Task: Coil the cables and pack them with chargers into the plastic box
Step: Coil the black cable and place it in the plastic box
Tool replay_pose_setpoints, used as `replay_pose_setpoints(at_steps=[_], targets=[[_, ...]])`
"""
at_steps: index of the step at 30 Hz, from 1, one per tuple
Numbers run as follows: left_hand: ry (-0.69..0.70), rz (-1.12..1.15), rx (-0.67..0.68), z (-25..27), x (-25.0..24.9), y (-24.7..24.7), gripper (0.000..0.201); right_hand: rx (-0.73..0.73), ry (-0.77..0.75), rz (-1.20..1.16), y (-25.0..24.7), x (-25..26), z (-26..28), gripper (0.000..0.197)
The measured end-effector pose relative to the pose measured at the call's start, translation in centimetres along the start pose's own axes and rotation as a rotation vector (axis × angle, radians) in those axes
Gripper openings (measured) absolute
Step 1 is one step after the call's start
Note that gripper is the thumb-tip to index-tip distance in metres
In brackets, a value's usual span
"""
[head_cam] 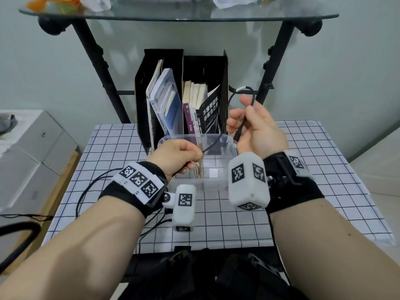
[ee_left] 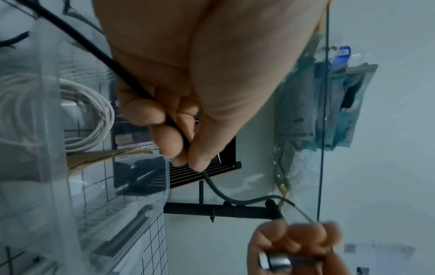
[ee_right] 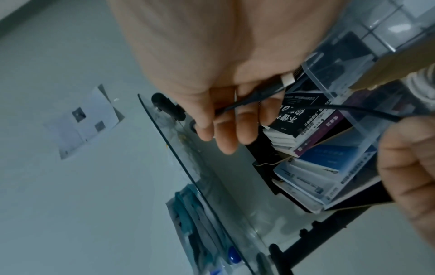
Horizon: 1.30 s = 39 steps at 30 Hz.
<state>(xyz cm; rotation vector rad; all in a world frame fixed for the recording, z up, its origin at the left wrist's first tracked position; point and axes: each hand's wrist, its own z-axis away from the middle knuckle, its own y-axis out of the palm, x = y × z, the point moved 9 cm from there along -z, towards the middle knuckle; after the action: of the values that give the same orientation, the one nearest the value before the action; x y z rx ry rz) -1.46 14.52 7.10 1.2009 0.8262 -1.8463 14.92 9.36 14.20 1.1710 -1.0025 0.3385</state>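
Note:
A black cable point(head_cam: 229, 102) runs between my two hands above the clear plastic box point(head_cam: 173, 137). My left hand point(head_cam: 200, 153) pinches it between thumb and fingertips point(ee_left: 174, 143), over the box's left half. My right hand point(head_cam: 240, 119) is raised at the box's far right corner and grips the cable's plug end point(ee_right: 266, 93), which has a pale tip point(ee_right: 288, 80). Above that hand the cable arches in a loop point(head_cam: 245, 89). A coiled white cable point(ee_left: 94, 111) lies inside the box point(ee_left: 58, 167).
A black file holder with books point(head_cam: 181, 100) stands right behind the box. Overhead is a glass shelf point(head_cam: 173, 17) on black legs. Thin black wires point(head_cam: 91, 191) trail over the checked tablecloth point(head_cam: 324, 169) at the left. White boxes point(head_cam: 32, 148) sit left of the table.

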Motion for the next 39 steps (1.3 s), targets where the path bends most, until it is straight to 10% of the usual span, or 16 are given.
replay_pose_setpoints(at_steps=[18, 27, 39], targets=[[0.186, -0.229, 0.186, 2.0, -5.6, 2.0, 0.006, 0.197, 0.269, 0.841, -0.2, -5.0, 1.3, 0.020], [0.137, -0.219, 0.222, 1.4, -4.8, 0.1, 0.007, 0.060, 0.365, 0.638, -2.3, -4.0, 1.7, 0.024], [0.259, -0.152, 0.051, 1.1, -5.5, 0.1, 0.008, 0.325, 0.490, 0.481, 0.7, -5.5, 3.2, 0.036]])
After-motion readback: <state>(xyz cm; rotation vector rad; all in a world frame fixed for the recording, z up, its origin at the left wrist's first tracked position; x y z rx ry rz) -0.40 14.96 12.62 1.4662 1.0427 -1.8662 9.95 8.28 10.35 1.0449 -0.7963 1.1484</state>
